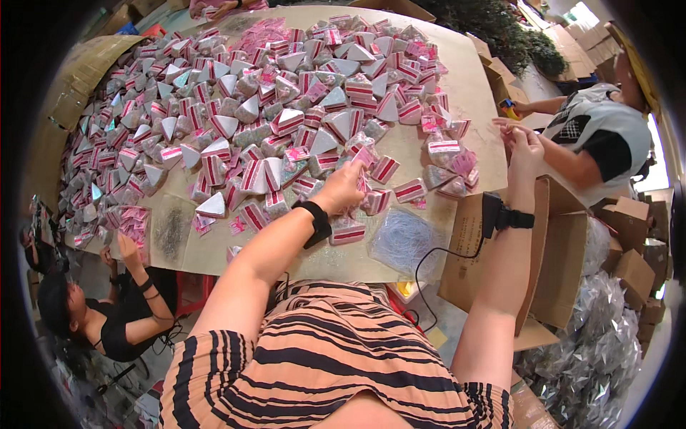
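My left hand [341, 190], wearing a black wrist strap, reaches over the near edge of the pile with its fingers closed on a small pink card [364, 156]. Around it lie wedge-shaped cake-slice ornaments [385, 169] with glittery silver sides and pink-red stripes. My right hand [527, 147] is raised at the table's right edge above an open cardboard box [463, 250]. Its fingers are pinched together; anything between them is too small to make out. A black strap with a cable is on that wrist. Between my arms lies a clear bag of fine threads [406, 242].
Striped ornaments [236, 107] cover much of the table [457, 71], with pink cards [264, 34] among them. One co-worker [597, 136] stands at the right, hands close to mine; another [107, 307] sits at the left. Silver foil pieces [589, 350] and cartons [632, 222] crowd the right side.
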`<move>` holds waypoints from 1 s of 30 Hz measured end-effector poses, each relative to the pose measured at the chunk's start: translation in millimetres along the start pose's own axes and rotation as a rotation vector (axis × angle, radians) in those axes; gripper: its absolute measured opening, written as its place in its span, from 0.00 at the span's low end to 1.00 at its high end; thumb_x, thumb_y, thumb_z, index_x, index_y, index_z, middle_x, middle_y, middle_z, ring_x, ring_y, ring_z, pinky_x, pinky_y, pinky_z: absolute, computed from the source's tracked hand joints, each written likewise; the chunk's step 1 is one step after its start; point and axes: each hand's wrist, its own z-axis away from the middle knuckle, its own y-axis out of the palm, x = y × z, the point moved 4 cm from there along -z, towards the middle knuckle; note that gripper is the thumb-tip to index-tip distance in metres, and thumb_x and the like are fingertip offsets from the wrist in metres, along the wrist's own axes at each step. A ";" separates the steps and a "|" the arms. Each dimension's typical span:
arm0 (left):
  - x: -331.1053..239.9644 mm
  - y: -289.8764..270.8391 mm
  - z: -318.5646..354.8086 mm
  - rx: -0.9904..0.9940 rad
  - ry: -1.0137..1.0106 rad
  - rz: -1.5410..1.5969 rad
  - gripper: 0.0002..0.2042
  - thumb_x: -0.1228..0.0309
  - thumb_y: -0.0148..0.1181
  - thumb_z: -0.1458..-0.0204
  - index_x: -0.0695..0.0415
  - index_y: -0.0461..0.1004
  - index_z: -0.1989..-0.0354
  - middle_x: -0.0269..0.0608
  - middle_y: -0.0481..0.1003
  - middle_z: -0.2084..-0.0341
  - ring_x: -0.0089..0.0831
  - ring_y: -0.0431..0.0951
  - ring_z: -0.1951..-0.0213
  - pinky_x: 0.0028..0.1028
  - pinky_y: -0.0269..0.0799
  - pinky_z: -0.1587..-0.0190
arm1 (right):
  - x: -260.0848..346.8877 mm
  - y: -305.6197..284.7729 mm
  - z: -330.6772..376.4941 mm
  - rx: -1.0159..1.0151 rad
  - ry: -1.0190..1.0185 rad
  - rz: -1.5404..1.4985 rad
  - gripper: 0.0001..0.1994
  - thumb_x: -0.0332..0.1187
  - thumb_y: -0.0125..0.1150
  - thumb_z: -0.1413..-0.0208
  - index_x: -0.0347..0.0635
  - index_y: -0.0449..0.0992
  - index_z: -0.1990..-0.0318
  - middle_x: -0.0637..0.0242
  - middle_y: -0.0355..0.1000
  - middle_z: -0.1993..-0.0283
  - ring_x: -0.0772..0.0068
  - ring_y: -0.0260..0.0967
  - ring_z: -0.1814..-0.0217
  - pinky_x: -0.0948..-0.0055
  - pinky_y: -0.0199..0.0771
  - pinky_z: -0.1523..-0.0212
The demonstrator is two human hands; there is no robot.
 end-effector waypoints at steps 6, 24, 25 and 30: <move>-1.9 -52.5 -0.4 0.185 -0.139 0.779 0.26 0.79 0.57 0.68 0.61 0.63 0.53 0.30 0.67 0.76 0.16 0.65 0.74 0.16 0.62 0.72 | -74.3 3.6 3.2 0.088 0.095 -0.046 0.05 0.23 0.52 0.49 0.30 0.73 0.70 0.61 0.72 0.73 0.74 0.71 0.72 0.78 0.75 0.67; -57.3 -190.4 21.1 0.031 -0.002 1.382 0.29 0.83 0.55 0.70 0.60 0.64 0.51 0.35 0.69 0.65 0.23 0.73 0.66 0.23 0.72 0.66 | 29.5 197.3 95.0 0.898 -0.254 -0.101 0.10 0.27 0.58 0.50 0.33 0.74 0.61 0.64 0.72 0.66 0.77 0.70 0.65 0.76 0.71 0.66; -56.0 -196.2 25.5 0.015 0.001 1.377 0.29 0.82 0.55 0.70 0.60 0.63 0.50 0.36 0.69 0.65 0.23 0.73 0.66 0.22 0.72 0.67 | 34.5 204.5 94.7 0.899 -0.258 -0.104 0.10 0.27 0.58 0.50 0.33 0.74 0.61 0.64 0.72 0.66 0.77 0.70 0.65 0.76 0.71 0.66; -19.3 -231.1 51.7 0.147 0.038 1.293 0.35 0.81 0.54 0.72 0.64 0.60 0.45 0.40 0.70 0.57 0.28 0.74 0.60 0.28 0.75 0.56 | 52.1 241.2 95.5 0.933 -0.140 0.002 0.07 0.28 0.55 0.46 0.31 0.73 0.68 0.70 0.70 0.76 0.81 0.69 0.73 0.80 0.69 0.71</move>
